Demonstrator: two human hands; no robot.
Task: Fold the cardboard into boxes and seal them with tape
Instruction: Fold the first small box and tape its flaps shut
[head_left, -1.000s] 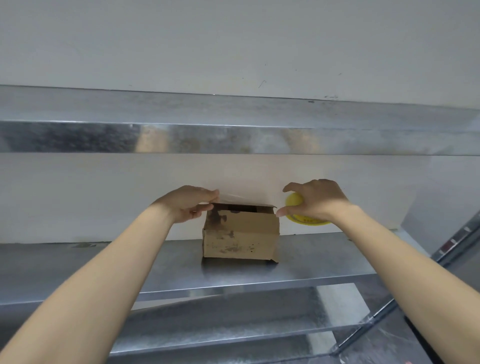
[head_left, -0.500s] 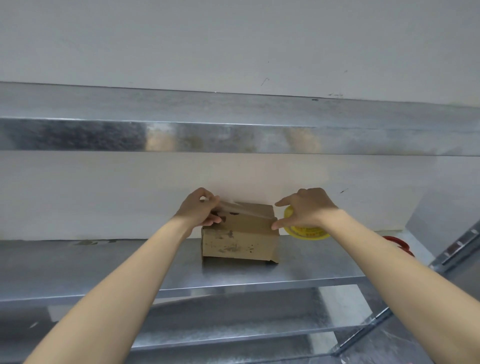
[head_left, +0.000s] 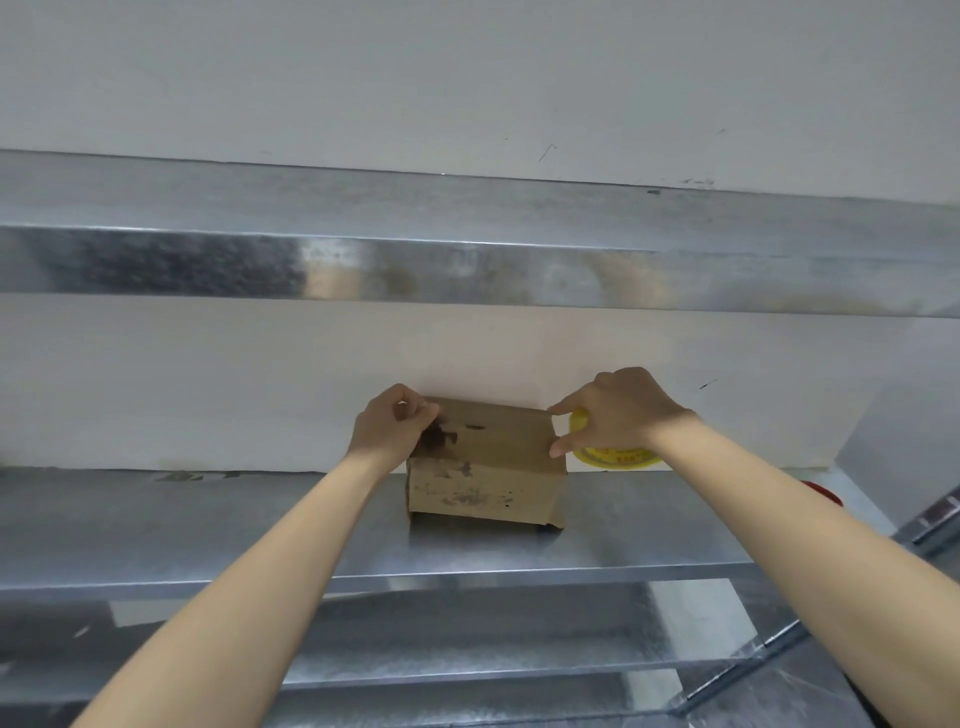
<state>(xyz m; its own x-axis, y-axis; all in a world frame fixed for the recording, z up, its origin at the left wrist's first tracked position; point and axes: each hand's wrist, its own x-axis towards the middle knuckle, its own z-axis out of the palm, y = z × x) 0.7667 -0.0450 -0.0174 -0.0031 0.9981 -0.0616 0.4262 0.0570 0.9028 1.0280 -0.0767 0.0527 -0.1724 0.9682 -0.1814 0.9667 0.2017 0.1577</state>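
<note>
Galvanised metal shelf (head_left: 208, 530) carrying a closed cardboard box (head_left: 483, 467) near its middle, set back from the front edge. Left hand (head_left: 389, 431) pinches the box's upper left corner with curled fingers. Right hand (head_left: 618, 410) grips a yellow tape roll (head_left: 613, 456) at the box's upper right edge, towards the shelf's rear edge.

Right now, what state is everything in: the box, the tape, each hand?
box: upright on the shelf, top flaps folded shut.
tape roll: yellow, held at the box's right edge.
left hand: fingers curled at the box's top left corner; what they pinch is unclear.
right hand: grips the tape roll, forefinger and thumb touching the box's right edge.
</note>
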